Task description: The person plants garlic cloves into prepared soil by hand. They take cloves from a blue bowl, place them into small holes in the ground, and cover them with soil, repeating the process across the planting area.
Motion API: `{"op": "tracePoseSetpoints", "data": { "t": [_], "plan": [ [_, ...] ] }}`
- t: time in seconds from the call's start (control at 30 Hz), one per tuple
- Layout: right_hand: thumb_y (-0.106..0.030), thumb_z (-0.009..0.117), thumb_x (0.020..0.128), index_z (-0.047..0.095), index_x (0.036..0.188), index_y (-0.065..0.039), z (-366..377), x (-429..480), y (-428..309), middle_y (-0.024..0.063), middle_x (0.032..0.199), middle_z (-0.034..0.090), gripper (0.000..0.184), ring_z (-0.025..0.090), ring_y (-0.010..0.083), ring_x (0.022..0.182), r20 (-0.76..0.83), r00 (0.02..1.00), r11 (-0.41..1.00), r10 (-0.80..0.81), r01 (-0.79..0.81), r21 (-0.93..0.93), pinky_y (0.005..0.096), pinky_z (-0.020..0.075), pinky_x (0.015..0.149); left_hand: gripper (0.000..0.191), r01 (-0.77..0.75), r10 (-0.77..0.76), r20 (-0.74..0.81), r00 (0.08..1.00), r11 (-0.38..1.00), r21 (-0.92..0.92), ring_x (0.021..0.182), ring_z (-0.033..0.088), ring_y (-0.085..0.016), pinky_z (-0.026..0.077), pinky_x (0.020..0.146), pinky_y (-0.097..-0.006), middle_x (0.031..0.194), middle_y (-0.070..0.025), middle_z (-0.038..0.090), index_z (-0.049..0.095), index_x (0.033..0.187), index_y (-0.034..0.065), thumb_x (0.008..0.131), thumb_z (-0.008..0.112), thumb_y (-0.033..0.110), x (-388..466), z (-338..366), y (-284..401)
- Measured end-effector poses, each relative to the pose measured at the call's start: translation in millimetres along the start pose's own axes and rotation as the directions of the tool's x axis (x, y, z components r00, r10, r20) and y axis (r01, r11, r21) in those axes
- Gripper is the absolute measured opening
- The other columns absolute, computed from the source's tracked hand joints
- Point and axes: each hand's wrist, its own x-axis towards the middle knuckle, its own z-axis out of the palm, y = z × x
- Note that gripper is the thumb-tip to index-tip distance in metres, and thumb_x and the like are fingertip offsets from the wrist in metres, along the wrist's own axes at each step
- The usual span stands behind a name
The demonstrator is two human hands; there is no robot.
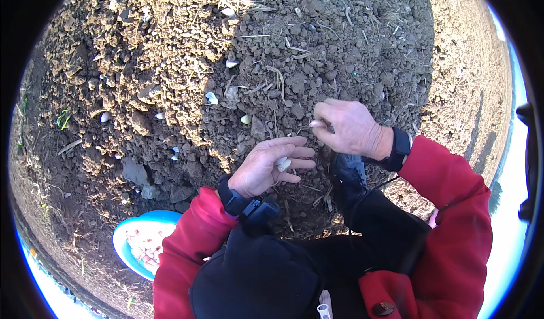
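My right hand (350, 127) is held above the soil, a pale garlic clove (318, 123) pinched between thumb and fingertips. To its lower left, my left hand (276, 161) is palm up with fingers partly spread, and a few whitish cloves (283, 164) rest in it. On the crumbly brown soil (293, 81) lie several single cloves, among them a yellowish one (245, 119) above my left hand, one (231, 64) farther up and another (228, 12) near the top. A blue-rimmed bowl (123, 244) of pinkish cloves stands beside my left forearm, which partly hides it.
Clods and dry straw (278, 78) litter the ground. A larger grey clod (135, 172) sits above the bowl. My dark boot (349, 174) is on the soil below my right hand. Small green shoots (63, 120) grow at the far left.
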Motion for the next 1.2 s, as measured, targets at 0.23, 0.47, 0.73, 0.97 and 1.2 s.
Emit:
{"op": "tracePoseSetpoints", "data": {
  "t": [0.23,0.47,0.73,0.97,1.2],
  "plan": [
    [-0.023,0.057,0.078,0.053,0.082,-0.008,-3.5,42.3,82.8,0.0085,0.066,0.058,0.016,0.058,0.0301,0.060,-0.086,0.993,0.997,0.078,-0.077,0.018,0.0400,0.0474,0.056,0.040,-0.123,0.124,-0.170,0.978,0.992,0.013,0.097,0.060,-0.027,0.056,0.069,-0.0309,0.112,-0.0199,0.056,0.042,0.124,-0.0056,0.091,0.044,0.017,-22.7,4.5,27.3],
    [-0.025,0.056,0.082,0.053,0.081,-0.013,-10.6,59.5,114.6,0.0042,0.071,0.052,0.013,0.059,0.0239,0.058,0.132,0.913,0.822,-0.386,0.405,-0.400,0.0358,0.0471,0.049,0.036,-0.173,0.186,-0.338,0.922,0.982,0.069,0.092,0.062,-0.024,0.055,0.072,-0.0312,0.103,-0.0165,0.060,0.047,0.119,-0.0037,0.089,0.046,0.017,-53.6,21.9,43.5],
    [-0.018,0.057,0.076,0.059,0.076,-0.011,-12.5,72.3,105.6,0.0050,0.067,0.059,0.008,0.062,0.0238,0.062,0.256,0.909,0.790,-0.330,0.414,-0.453,0.0352,0.0498,0.054,0.034,-0.083,0.172,-0.504,0.847,0.978,0.193,0.087,0.063,-0.020,0.053,0.070,-0.0272,0.100,-0.0135,0.060,0.049,0.115,-0.0032,0.090,0.044,0.019,-66.2,71.9,70.7],
    [-0.011,0.056,0.068,0.065,0.071,-0.008,6.6,86.4,84.4,0.0128,0.070,0.064,0.011,0.064,0.0304,0.070,0.383,0.896,0.819,-0.224,0.386,-0.425,0.0396,0.0514,0.060,0.041,-0.279,0.283,-0.358,0.890,0.958,0.062,0.088,0.063,-0.022,0.054,0.072,-0.0297,0.105,-0.0160,0.060,0.046,0.120,-0.0052,0.092,0.041,0.025,0.4,61.9,65.3],
    [-0.014,0.060,0.075,0.062,0.084,-0.009,-41.6,51.4,67.0,0.0042,0.074,0.059,0.011,0.061,0.0241,0.062,-0.222,0.906,0.932,-0.361,0.345,-0.109,0.0332,0.0500,0.053,0.057,-0.534,0.479,-0.242,0.844,0.708,-0.462,0.106,0.054,-0.031,0.048,0.086,-0.0401,0.118,-0.0217,0.051,0.039,0.123,-0.0080,0.092,0.038,0.039,75.7,60.7,30.1]
  ]
}}
